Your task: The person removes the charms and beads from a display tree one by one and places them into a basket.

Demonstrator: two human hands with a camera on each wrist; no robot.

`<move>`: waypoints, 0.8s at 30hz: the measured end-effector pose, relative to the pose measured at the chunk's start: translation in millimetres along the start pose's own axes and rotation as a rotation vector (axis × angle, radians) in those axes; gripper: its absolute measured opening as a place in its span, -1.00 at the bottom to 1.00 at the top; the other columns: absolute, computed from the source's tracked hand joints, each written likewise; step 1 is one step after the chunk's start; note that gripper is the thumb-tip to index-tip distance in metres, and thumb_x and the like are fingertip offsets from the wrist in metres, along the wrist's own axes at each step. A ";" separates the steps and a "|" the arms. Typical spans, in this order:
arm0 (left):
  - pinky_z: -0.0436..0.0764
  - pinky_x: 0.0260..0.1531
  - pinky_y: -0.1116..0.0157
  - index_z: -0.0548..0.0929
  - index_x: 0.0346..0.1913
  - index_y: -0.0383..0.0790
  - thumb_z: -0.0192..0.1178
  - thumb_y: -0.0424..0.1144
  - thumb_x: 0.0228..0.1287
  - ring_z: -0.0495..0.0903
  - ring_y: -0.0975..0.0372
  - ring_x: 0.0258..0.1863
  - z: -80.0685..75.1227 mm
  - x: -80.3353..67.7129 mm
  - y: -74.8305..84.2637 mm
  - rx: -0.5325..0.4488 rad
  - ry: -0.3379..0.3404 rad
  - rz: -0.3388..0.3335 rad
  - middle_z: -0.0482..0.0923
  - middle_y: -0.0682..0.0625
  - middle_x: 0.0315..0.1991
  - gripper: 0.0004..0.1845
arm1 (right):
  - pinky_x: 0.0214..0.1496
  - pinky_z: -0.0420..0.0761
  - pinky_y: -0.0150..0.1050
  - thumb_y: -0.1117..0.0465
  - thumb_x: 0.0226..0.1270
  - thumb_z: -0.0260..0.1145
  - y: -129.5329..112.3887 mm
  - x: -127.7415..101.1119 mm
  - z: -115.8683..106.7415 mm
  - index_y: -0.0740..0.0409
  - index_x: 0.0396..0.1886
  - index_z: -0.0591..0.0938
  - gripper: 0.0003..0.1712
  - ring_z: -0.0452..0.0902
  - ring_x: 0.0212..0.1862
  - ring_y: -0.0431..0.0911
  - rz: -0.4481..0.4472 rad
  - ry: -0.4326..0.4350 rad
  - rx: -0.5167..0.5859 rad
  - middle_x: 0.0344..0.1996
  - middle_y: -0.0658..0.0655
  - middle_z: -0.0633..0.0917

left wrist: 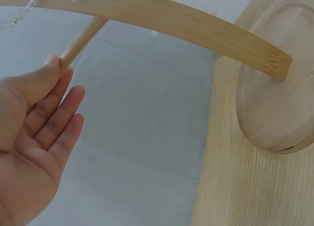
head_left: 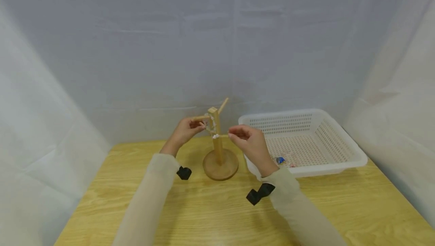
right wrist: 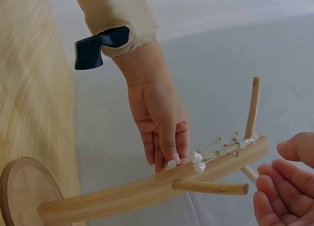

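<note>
A wooden stand [head_left: 216,140] with a round base, an upright post and several pegs stands between the hands. Clear and white beads [right wrist: 233,147], with green ones and flower-shaped pieces among them, hang from an upper peg and lie along the post. The left hand [left wrist: 34,123] pinches the end of a lower peg [left wrist: 81,42] between thumb and index finger, its other fingers loosely bent. In the right wrist view, the left fingertips are partly behind the post. The right hand [head_left: 249,142] is beside the right-hand peg [right wrist: 211,187], thumb and fingers apart and nothing visible between them.
A white perforated basket [head_left: 346,140] stands to the right on the wooden table [head_left: 210,208]. Inside it lie a blue piece [head_left: 280,160] and small pinkish items. Pale sheeting [head_left: 163,49] hangs behind the table and along both sides.
</note>
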State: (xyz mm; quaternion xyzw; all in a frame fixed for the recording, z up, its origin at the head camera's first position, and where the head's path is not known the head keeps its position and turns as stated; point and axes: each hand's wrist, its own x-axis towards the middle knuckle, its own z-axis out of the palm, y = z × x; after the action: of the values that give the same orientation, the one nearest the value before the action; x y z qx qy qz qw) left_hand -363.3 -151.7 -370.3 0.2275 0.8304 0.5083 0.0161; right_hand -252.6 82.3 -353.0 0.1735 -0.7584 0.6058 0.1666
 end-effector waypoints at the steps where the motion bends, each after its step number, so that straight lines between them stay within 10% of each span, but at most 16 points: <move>1: 0.55 0.01 0.08 0.57 0.10 -0.35 0.18 -0.31 0.31 0.57 -0.03 -0.06 0.3 -1.5 0.1 -0.010 0.007 0.001 0.59 -0.20 -0.10 -0.67 | -0.10 0.62 -0.22 0.27 0.23 0.35 -0.3 0.1 0.1 0.30 -0.16 0.69 -0.78 0.64 -0.21 0.00 -0.005 -0.001 -0.005 -0.25 0.23 0.72; 24: 0.52 -0.11 0.31 0.63 -0.14 -0.44 0.28 -0.31 0.22 0.58 0.27 -0.29 9.1 -31.2 9.2 -0.142 0.107 -0.113 0.63 0.15 -0.40 -0.76 | -0.11 0.62 -0.14 0.31 0.22 0.34 -13.7 -3.0 5.2 0.35 -0.15 0.67 -0.77 0.64 -0.20 0.03 -0.031 -0.014 -0.033 -0.26 0.25 0.72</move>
State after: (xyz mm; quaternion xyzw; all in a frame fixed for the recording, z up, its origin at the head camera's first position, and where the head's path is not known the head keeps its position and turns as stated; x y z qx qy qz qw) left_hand -329.6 -152.9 -373.2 0.1512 0.8034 0.5757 0.0162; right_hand -243.8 74.7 -343.7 0.1867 -0.7666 0.5893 0.1737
